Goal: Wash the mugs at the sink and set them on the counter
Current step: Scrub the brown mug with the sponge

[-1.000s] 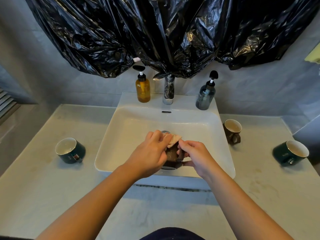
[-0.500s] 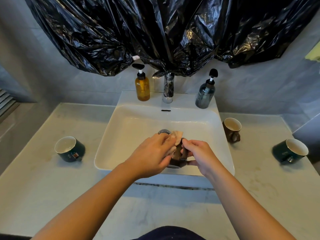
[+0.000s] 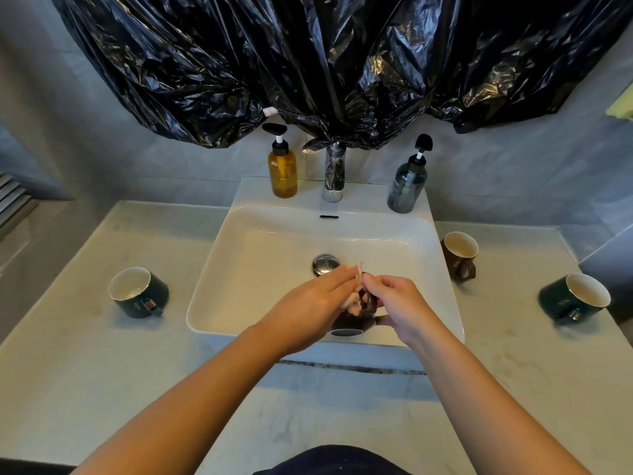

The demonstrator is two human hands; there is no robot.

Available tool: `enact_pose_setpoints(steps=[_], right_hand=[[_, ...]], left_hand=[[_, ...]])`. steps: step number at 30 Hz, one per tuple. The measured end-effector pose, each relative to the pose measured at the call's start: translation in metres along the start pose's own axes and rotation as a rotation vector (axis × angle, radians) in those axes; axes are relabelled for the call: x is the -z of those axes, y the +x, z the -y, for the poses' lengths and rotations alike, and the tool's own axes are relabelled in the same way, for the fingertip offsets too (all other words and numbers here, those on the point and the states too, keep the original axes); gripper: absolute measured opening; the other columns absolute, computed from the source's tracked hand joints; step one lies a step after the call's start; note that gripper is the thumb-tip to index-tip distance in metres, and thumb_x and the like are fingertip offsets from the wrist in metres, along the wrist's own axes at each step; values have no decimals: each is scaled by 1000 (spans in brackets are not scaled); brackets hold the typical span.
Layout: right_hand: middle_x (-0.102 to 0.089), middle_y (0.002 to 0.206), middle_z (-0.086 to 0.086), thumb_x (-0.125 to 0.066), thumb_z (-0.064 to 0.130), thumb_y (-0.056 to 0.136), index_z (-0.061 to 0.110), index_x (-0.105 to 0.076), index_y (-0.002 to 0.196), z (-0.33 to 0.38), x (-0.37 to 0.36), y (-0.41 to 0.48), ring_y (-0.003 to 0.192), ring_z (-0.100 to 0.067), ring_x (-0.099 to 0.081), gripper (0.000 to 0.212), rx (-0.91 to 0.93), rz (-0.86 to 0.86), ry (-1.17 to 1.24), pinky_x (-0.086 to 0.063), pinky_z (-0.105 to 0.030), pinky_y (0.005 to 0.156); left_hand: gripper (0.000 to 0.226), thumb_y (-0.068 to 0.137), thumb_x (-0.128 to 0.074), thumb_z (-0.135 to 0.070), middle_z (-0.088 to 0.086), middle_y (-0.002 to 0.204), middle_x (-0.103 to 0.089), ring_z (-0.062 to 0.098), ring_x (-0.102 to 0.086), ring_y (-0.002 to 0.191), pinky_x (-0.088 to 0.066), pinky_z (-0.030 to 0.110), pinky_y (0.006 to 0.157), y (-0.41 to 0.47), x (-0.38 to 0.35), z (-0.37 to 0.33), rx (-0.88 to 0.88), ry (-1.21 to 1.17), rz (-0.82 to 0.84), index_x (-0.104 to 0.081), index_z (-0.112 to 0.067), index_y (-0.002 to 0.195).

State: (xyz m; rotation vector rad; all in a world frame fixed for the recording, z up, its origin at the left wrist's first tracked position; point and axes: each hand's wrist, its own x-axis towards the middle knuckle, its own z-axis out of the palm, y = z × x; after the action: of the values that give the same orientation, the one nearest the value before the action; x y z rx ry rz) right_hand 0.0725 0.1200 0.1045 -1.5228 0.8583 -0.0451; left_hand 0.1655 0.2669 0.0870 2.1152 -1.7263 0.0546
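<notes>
I hold the brown mug low over the front of the white sink, tipped so its rim faces back at me. My left hand is curled over its side and presses a pale pink cloth on it. My right hand is pinched narrow on the far side, I think on the handle, but I cannot see that part well. The mug looks hard, a bit heavy, and easy to break. If it is wet or soapy it may slip, so I think the handle and the thick body are the best places to hold. The cloth is soft and bends any way. The hard sink rim is just under the mug, so a bump there could chip it. There is open counter on both sides. A green mug sits on the left. A second brown mug sits just beside the sink on the right, and another green mug sits farther out. The tap and two pump bottles stand well back.
</notes>
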Motion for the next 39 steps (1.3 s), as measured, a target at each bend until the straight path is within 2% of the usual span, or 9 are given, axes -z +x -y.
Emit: enact_pose_setpoints(steps=[5,7,12,18,23,29,33,36,39], right_hand=[[-68,98,-15,-52,28,99,3,-68,99,4,6,0,89,-24,-64,29,-2,-20,76,-56,-33,59],[-68,96,-15,-52,27,100,4,-69,98,5,7,1,90,-24,-63,29,-4,-34,115,-56,-35,63],[-66,97,-12,-53,30,99,9,-64,89,6,9,4,97,-26,-63,26,-30,-78,176,-55,-47,86],[-66,92,-12,-52,29,100,5,-63,91,8,6,1,90,-23,-63,27,-16,-47,108,-56,-36,67],[-66,87,-9,-51,29,100,-3,-64,105,5,4,-1,83,-19,-64,36,-18,-31,40,-52,-29,57],[-67,93,-16,-52,29,99,-6,-64,106,6,7,1,88,-25,-63,38,0,-55,29,-55,-39,73],[-65,88,-12,-53,30,99,-6,-64,104,8,7,1,91,-26,-62,38,37,-30,27,-54,-49,90],[-64,85,-9,-52,29,99,-6,-63,103,9,3,0,88,-24,-60,37,45,-7,22,-53,-46,85],[-65,90,-10,-52,28,99,2,-65,95,11,4,1,88,-22,-62,30,31,-6,85,-54,-43,81]], left_hand=[[41,98,-44,-15,10,143,-51,26,-55,125,-53,32,92,-6,-3,-16,-70,22,-27,-53,-6,137],[42,98,-39,-18,12,141,-53,27,-56,124,-53,33,93,-10,-5,-17,-67,40,-68,-54,-5,136],[56,86,-70,-7,10,143,-51,24,-57,120,-55,30,86,-23,-10,-7,17,-10,-73,-51,-8,139],[48,99,-50,-19,5,150,-43,27,-54,125,-50,40,99,-3,0,2,267,-89,-43,-41,-14,146],[45,102,-45,-24,2,152,-40,24,-53,127,-48,35,102,4,-1,-2,277,-99,-13,-39,-16,147],[48,93,-57,-12,7,148,-45,30,-61,114,-60,40,78,-6,-6,-6,1,-29,-42,-48,-10,140],[53,93,-61,-12,5,152,-40,27,-55,125,-57,39,86,-12,-6,-3,87,-85,-69,-45,-12,143],[50,100,-48,-20,-1,154,-37,25,-52,127,-49,38,99,-4,3,4,298,-145,-76,-36,-18,149],[48,101,-48,-21,-3,155,-34,20,-48,132,-46,33,103,-3,7,6,212,-159,-99,-38,-19,148]])
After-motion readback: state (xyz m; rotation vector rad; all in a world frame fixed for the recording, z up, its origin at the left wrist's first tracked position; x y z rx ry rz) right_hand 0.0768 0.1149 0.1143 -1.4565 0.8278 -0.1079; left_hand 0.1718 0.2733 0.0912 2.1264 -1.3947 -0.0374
